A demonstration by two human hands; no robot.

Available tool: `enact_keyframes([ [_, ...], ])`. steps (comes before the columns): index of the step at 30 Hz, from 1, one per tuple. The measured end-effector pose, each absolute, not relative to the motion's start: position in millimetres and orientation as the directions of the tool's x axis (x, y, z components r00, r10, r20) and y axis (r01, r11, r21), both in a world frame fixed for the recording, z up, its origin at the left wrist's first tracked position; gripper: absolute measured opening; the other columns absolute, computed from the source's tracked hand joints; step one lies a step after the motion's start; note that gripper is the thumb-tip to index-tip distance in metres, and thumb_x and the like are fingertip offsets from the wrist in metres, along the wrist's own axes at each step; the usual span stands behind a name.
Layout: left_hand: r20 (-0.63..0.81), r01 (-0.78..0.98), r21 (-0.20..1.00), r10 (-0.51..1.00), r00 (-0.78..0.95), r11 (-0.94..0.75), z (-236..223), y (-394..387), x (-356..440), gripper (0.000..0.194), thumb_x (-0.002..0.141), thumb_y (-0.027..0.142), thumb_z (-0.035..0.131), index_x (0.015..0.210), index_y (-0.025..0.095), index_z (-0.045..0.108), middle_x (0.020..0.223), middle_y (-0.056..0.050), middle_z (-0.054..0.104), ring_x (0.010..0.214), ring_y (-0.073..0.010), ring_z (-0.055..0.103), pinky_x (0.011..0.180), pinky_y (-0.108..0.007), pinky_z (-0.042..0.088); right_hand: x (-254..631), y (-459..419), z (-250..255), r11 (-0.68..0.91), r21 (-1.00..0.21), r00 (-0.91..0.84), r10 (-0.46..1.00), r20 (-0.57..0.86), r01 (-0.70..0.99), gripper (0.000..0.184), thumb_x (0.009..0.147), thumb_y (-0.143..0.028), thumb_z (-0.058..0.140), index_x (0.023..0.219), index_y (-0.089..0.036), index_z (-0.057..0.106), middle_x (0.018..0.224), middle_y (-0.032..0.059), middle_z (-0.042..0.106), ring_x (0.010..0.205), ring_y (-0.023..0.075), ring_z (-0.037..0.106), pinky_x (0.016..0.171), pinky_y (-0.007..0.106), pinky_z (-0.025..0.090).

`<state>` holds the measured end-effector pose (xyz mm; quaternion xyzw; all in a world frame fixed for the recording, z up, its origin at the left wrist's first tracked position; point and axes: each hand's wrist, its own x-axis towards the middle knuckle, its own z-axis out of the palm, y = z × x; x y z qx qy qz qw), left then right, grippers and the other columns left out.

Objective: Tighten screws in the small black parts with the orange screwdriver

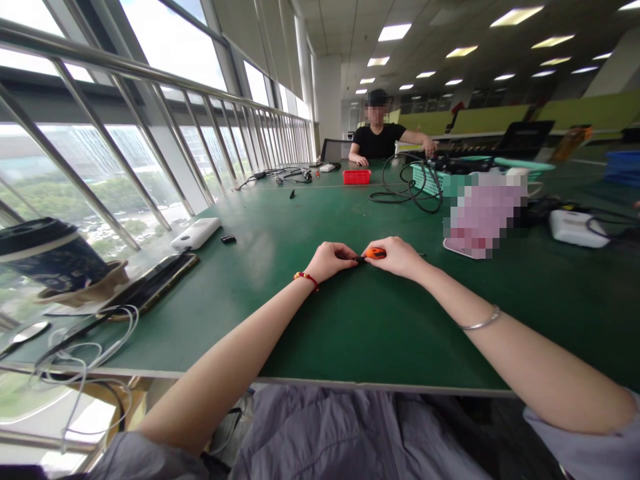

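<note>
- Orange-and-black rounded tool handle: gripped in closed right hand.
- Small slim black piece: pinched by closed left hand, right beside handle.

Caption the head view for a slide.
Left hand grips a black piece, right hand an orange tool, at a green table.

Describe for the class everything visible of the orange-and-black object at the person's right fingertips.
The orange-and-black object is small, its visible part rounded, mostly orange with a dark patch, and plastic-looking. It appears roughly level over the green table, held in the right grip, which hides part of it. One end points toward a small black piece at the left grip; whether the two touch is unclear.
</note>
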<state>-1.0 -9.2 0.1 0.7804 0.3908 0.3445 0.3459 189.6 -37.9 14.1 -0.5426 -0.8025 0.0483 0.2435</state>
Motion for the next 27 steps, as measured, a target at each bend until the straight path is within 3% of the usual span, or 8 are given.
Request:
enact_keyframes([
  [27, 0.28, 0.38, 0.801, 0.851, 0.445, -0.463, -2.6, -7.8, -0.2, 0.018, 0.066, 0.025, 0.067, 0.077, 0.012, 0.07, 0.075, -0.006, 0.07, 0.067, -0.0136, 0.062, 0.069, -0.025, 0.051, 187.1, -39.1, 13.1, 0.379, -0.349, -0.256, 0.901, 0.351, 0.857, 0.017, 0.072, -0.037, 0.058, 0.081, -0.026, 0.068, 0.077, 0.0, 0.069, 0.07, 0.0172, 0.061, 0.058, 0.025, 0.041],
])
